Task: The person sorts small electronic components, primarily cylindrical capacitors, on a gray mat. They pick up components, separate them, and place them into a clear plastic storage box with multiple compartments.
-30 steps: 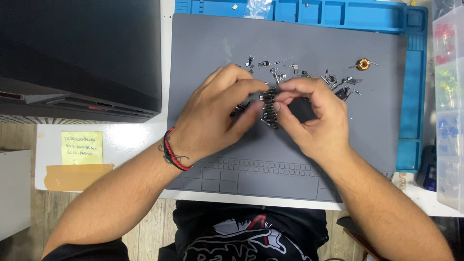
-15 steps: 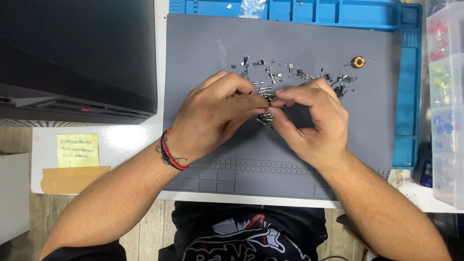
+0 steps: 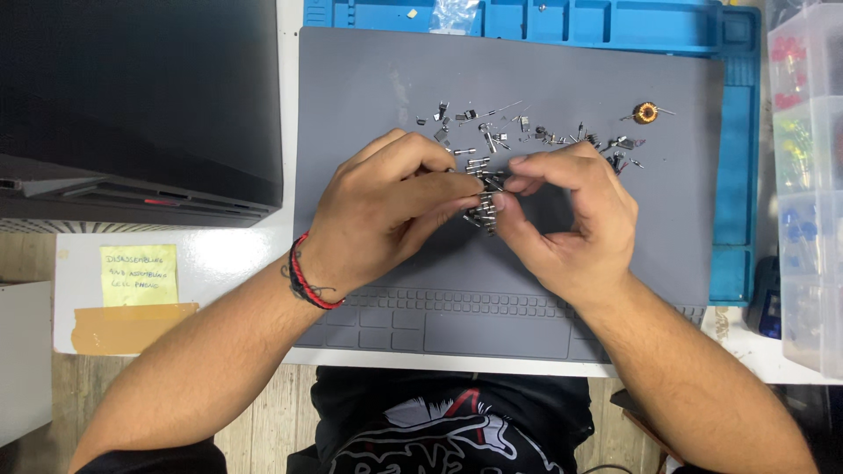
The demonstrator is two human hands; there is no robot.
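We see the grey work mat filling the bench. At its centre our left hand and right hand pinch a cluster of small metal components between fingertips; a copper coil lies at two o'clock.

Single head camera looks steeply down, close over the grey mat.
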